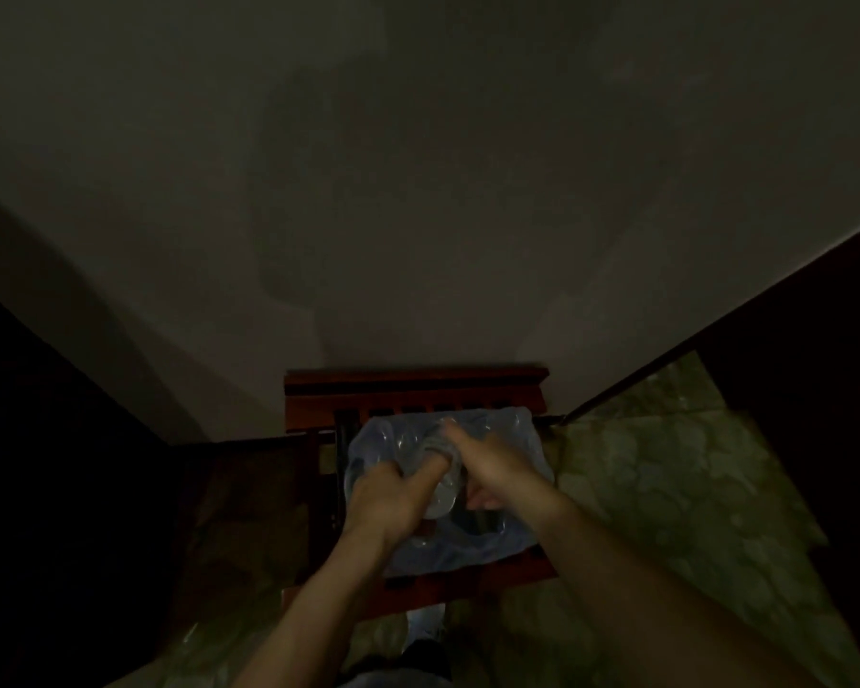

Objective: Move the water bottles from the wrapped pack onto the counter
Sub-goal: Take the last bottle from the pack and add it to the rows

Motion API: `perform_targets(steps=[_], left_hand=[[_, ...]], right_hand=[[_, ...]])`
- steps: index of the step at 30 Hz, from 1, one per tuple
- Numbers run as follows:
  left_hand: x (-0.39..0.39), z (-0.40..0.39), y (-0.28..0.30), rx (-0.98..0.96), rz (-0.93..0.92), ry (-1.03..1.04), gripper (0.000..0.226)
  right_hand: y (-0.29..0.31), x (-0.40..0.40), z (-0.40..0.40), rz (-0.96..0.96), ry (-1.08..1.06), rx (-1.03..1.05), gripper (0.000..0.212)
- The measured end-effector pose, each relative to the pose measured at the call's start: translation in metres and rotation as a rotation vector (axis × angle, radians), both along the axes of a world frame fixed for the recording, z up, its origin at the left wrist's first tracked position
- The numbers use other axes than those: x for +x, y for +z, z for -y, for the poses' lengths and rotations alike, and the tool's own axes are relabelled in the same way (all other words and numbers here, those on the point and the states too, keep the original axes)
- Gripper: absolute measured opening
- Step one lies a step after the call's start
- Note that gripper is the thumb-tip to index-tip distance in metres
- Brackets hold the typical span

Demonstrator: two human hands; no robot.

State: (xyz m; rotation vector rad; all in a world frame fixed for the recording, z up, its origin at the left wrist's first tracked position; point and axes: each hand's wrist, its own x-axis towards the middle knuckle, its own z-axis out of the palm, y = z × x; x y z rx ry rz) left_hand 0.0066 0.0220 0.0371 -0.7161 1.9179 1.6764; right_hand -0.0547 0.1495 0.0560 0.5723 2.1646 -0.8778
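Note:
In dim light a pack of water bottles in bluish clear plastic wrap (512,439) lies on a dark red wooden chair (408,382). My left hand (386,499) grips the wrap near the pack's left middle. My right hand (492,464) pinches and pulls a bunched fold of the wrap at the top middle. Between my hands a clear bottle (443,494) shows through an opening in the wrap. Other bottles are only faint shapes under the plastic.
The chair stands against a plain wall (418,191). Patterned greenish floor tiles (666,489) spread to the right and below. A dark piece of furniture (46,464) fills the left side, and a dark door or panel (815,340) stands at the right.

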Motion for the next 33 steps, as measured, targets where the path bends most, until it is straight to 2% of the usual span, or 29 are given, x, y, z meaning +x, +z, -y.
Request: perform_targets(steps=[3, 6, 9, 11, 14, 17, 18, 20, 23, 26, 30, 33], left_hand=[[0.008, 0.007, 0.012, 0.002, -0.048, 0.032, 0.063], [0.019, 0.011, 0.03, -0.123, -0.155, 0.047, 0.046], [0.031, 0.014, 0.047, -0.289, -0.259, 0.076, 0.044], [0.039, 0.015, 0.056, -0.336, -0.329, 0.097, 0.044], [0.062, 0.019, 0.066, -0.22, -0.428, 0.139, 0.049], [0.09, 0.035, 0.075, 0.068, -0.479, 0.198, 0.057], [0.097, 0.043, 0.081, 0.194, -0.477, 0.237, 0.055], [0.105, 0.061, 0.096, 0.364, -0.48, 0.287, 0.034], [0.111, 0.083, 0.123, 0.308, -0.509, 0.284, 0.037], [0.118, 0.108, 0.15, 0.32, -0.561, 0.318, 0.038], [0.127, 0.15, 0.18, 0.385, -0.668, 0.363, 0.038], [0.133, 0.19, 0.204, 0.386, -0.752, 0.376, 0.034]], right_hand=[[0.021, 0.01, 0.019, -0.011, -0.128, -0.163, 0.047], [0.036, 0.018, 0.034, -0.005, -0.162, -0.214, 0.042], [0.051, 0.025, 0.046, 0.013, -0.206, -0.315, 0.037], [0.057, 0.032, 0.053, -0.051, -0.217, -0.374, 0.04], [0.065, 0.05, 0.057, -0.216, -0.165, -0.41, 0.046], [0.078, 0.069, 0.059, -0.3, -0.071, -0.524, 0.063], [0.084, 0.075, 0.061, -0.315, -0.047, -0.593, 0.068], [0.095, 0.086, 0.068, -0.315, -0.034, -0.753, 0.068], [0.111, 0.104, 0.085, -0.294, -0.004, -0.982, 0.053], [0.137, 0.113, 0.11, -0.288, 0.06, -1.114, 0.045], [0.181, 0.117, 0.145, -0.444, 0.318, -1.037, 0.041], [0.209, 0.121, 0.185, -0.556, 0.45, -0.977, 0.052]])
